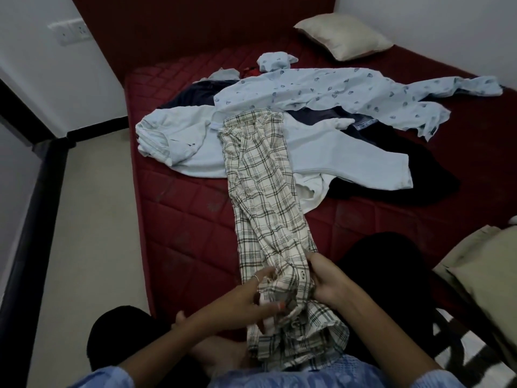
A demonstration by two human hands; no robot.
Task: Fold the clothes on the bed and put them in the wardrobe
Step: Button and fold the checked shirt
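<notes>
Blue patterned sleeves (pixel 112 380) fill the bottom edge of the view, and both forearms reach forward from them over the near end of a bed (pixel 190 219) covered in a dark red quilted mattress. Pale floor tiles (pixel 84 219) run along the bed beyond the left hand's side, bordered by a white wall (pixel 33 79) with a black skirting and a switch plate (pixel 70 30). A cream pillow (pixel 344 37) lies at the far corner, well beyond the right hand, and a beige cushion (pixel 486 275) sits just outside the right wrist.

A checked shirt (pixel 263 186) stretches in a long narrow strip from the hands away toward the pile of clothes. The left hand (pixel 251 298) has its fingers curled into the bunched cloth at the near end, a ring on one finger. The right hand (pixel 324 278) clasps the same bunch from the other side, thumb on top.

Beyond both hands, under the far end of the strip, lie a pale blue garment (pixel 179 147), a printed light blue shirt (pixel 307 88) and dark clothes (pixel 391 177), overlapping one another.
</notes>
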